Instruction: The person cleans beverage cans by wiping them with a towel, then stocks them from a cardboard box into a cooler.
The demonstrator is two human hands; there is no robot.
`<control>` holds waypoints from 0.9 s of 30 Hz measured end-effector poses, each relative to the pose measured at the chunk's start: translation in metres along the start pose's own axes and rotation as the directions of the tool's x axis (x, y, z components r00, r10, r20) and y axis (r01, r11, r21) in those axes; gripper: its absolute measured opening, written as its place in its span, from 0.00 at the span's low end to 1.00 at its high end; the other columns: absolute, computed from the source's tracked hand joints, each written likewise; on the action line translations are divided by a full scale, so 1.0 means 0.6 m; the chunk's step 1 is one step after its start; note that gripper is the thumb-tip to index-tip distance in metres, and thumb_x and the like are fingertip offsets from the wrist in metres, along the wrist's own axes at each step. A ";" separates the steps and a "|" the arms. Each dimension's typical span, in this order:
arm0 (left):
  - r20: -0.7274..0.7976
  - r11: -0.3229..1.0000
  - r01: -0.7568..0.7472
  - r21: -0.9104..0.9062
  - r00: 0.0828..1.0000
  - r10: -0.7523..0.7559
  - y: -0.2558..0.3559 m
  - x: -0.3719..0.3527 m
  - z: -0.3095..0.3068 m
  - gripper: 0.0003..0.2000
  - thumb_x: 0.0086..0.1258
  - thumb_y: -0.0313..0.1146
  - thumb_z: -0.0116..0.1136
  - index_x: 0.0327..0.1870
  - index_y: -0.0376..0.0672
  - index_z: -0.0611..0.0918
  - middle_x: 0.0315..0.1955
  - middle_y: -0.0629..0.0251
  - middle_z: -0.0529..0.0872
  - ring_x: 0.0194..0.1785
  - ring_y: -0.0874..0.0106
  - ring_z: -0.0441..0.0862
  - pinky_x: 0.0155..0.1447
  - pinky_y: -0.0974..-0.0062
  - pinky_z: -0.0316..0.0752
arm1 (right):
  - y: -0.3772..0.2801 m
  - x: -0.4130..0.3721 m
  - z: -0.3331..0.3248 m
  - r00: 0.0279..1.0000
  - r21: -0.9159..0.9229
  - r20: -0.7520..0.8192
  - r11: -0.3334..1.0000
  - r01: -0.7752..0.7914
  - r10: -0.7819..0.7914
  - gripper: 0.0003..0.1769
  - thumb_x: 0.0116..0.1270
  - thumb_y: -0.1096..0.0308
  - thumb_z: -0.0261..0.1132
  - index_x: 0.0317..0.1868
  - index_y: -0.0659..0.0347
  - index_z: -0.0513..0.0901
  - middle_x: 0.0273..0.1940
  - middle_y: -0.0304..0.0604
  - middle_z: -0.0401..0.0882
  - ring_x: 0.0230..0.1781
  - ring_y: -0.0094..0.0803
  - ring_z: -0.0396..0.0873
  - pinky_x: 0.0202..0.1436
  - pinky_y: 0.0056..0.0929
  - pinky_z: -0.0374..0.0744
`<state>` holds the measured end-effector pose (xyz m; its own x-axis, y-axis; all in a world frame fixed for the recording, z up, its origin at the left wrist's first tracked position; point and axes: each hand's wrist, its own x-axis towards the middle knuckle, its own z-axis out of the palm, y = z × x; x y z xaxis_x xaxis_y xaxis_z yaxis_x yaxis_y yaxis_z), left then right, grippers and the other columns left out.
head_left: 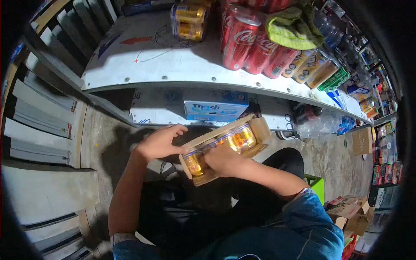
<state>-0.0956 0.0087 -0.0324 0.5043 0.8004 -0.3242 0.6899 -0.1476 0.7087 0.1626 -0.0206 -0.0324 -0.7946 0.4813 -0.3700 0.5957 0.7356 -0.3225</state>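
Observation:
I hold a shallow cardboard tray [260, 130] of shrink-wrapped yellow cans [240, 138] low in front of me, below the edge of a white shelf [173, 65]. My left hand [161, 142] grips the tray's near left edge. My right hand [225, 161] lies over the plastic wrap and the cans at the tray's front, fingers curled into it. On the shelf above stand red Coca-Cola cans [240, 41] and another wrapped pack of yellow cans [188, 19].
A green cloth [291, 27] lies on the cola cans, with gold and green cans [323, 71] beside them. A blue and white box [214, 110] sits under the shelf. Cardboard boxes [351, 212] and a green crate [317, 184] stand on the concrete floor at right. Metal shutters run along the left.

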 end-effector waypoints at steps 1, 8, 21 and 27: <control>-0.006 1.000 -0.006 0.005 1.000 0.006 -0.008 0.002 0.002 0.37 0.64 0.50 0.77 0.70 0.38 0.77 0.61 0.47 0.84 0.67 0.55 0.81 0.69 0.61 0.76 | 0.001 0.001 -0.007 1.000 -0.007 -0.014 1.000 -0.007 0.007 0.15 0.68 0.58 0.70 0.40 0.62 0.91 0.37 0.54 0.91 0.40 0.49 0.91 0.45 0.47 0.86; -0.051 0.995 -0.041 0.089 0.998 0.045 0.000 -0.003 0.006 0.33 0.68 0.47 0.75 0.68 0.37 0.78 0.60 0.51 0.85 0.63 0.61 0.84 0.69 0.62 0.78 | 0.000 -0.005 0.023 0.980 0.120 -0.200 0.993 0.007 0.018 0.14 0.67 0.58 0.72 0.41 0.62 0.87 0.33 0.55 0.88 0.39 0.54 0.89 0.43 0.53 0.83; -0.670 0.883 -0.470 0.000 0.656 0.349 0.242 -0.119 0.004 0.67 0.54 0.48 0.86 0.85 0.33 0.44 0.68 0.44 0.76 0.66 0.53 0.81 0.72 0.60 0.74 | -0.063 -0.152 -0.311 0.632 0.227 -0.770 0.888 0.401 -0.089 0.13 0.76 0.61 0.66 0.38 0.63 0.78 0.36 0.52 0.77 0.37 0.55 0.79 0.39 0.45 0.76; -0.817 0.809 -0.585 -0.060 0.495 0.297 0.303 -0.084 -0.005 0.46 0.48 0.37 0.85 0.68 0.32 0.69 0.56 0.53 0.84 0.58 0.63 0.87 0.63 0.65 0.83 | -0.059 -0.181 -0.330 0.357 0.163 -0.934 0.904 0.396 0.012 0.10 0.71 0.66 0.71 0.38 0.63 0.82 0.35 0.48 0.76 0.36 0.48 0.77 0.40 0.42 0.74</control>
<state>0.0031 -0.0565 0.1149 0.0301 0.8267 0.5619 0.2324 -0.5525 0.8004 0.2045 -0.0047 0.1914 -0.3860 0.6260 0.6776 0.2426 0.7776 -0.5801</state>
